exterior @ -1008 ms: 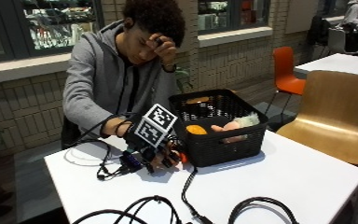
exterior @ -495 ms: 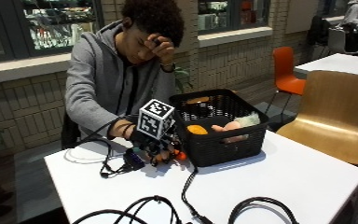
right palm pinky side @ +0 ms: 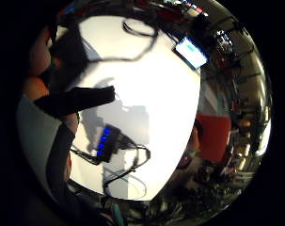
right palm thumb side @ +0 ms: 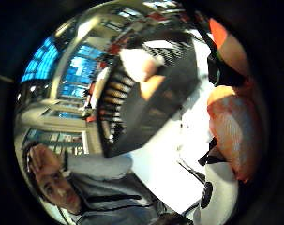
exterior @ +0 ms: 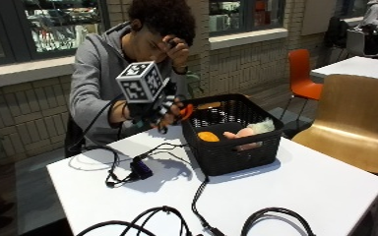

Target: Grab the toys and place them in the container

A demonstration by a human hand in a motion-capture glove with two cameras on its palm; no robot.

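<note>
Your black-gloved right hand (exterior: 157, 112) is raised above the white table (exterior: 320, 187), just beside the near-left rim of the black slotted plastic basket (exterior: 238, 147), with its fingers curled round an orange-pink soft toy (exterior: 186, 111). In the thumb-side palm view the toy (right palm thumb side: 233, 126) lies close against the palm, its long axis running along the hand; which end is its front, you cannot tell. In the basket lie an orange ball-like toy (exterior: 208, 136) and a pale pink doll-like toy with light hair (exterior: 248, 135), side by side. Black cables (exterior: 143, 164) trail over the tabletop. Behind you stand a brick wall with windows, a plywood chair (exterior: 353, 118) and an orange chair (exterior: 303, 73).
</note>
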